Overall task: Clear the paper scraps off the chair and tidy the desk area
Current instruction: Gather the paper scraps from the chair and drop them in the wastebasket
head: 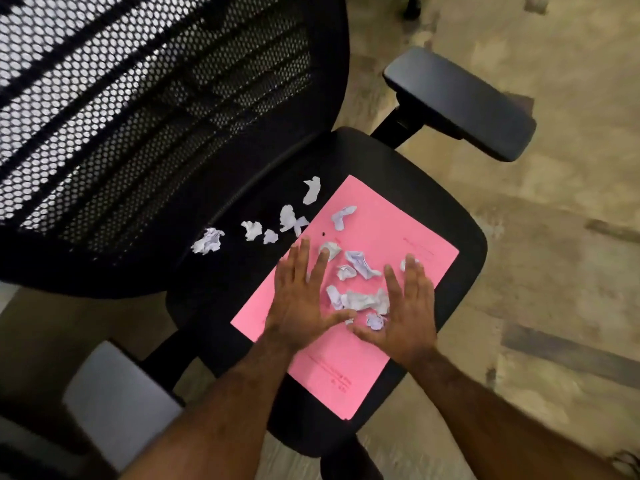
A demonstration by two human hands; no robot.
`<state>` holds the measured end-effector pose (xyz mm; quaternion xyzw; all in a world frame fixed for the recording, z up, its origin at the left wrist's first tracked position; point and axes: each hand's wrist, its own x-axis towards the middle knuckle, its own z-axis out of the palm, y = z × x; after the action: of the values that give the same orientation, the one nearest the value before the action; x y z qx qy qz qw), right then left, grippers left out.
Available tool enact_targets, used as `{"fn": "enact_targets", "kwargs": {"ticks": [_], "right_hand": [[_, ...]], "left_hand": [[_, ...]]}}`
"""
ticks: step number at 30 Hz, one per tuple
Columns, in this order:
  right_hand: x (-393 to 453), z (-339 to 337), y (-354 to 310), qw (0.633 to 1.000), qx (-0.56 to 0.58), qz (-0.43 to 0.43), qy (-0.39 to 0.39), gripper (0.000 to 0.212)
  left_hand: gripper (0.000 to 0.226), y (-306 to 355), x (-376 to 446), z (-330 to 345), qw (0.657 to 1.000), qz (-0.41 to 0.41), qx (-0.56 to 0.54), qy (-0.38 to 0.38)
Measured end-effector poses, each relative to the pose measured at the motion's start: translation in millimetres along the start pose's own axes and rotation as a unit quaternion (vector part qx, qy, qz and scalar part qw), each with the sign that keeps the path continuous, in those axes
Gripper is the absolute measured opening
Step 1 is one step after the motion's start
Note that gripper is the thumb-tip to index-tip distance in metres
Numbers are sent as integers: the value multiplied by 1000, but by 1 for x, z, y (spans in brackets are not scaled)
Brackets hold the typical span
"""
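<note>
Pink folder [363, 216] on black chair seat [450, 209], left hand [301, 303] and right hand [405, 313] spread flat, empty, flanking crumpled paper scraps [363, 299]

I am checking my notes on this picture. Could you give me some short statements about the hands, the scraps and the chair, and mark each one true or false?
1. A pink sheet lies on the chair seat. True.
2. All scraps lie on the pink sheet. False: several scraps lie on the bare seat near the backrest.
3. Both hands are open, palms down, over the sheet. True: left hand, right hand.
4. The right hand holds a pen. False: it holds nothing visible.
5. The scraps are pink. False: they are white.
</note>
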<state>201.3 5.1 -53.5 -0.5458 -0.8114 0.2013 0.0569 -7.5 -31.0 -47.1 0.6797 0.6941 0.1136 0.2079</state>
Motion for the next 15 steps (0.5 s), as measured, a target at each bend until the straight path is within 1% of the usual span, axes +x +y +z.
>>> {"fn": "enact_targets", "kwargs": {"ticks": [2,4,7,9,12,15], "right_hand": [[13,1,3,1000,11,-26,12,117],[25,1,5,999,17,-47,18,119],[39,0,6,997,30,-75,-10,114],[43,0,5,993,31,-110,-34,103],[44,3,2,984,-22,-166,-55,79],[42,7,2,975,-85,-198,-48,57]], "left_hand": [[121,-8,19,-2,997,67,31,-10],[120,-13,35,-4,991,124,51,-24],[109,-12,47,-4,984,158,67,-38],[89,-9,43,1,982,171,75,-22],[52,-7,27,12,982,163,89,34],[32,-7,18,18,978,159,107,80]]}}
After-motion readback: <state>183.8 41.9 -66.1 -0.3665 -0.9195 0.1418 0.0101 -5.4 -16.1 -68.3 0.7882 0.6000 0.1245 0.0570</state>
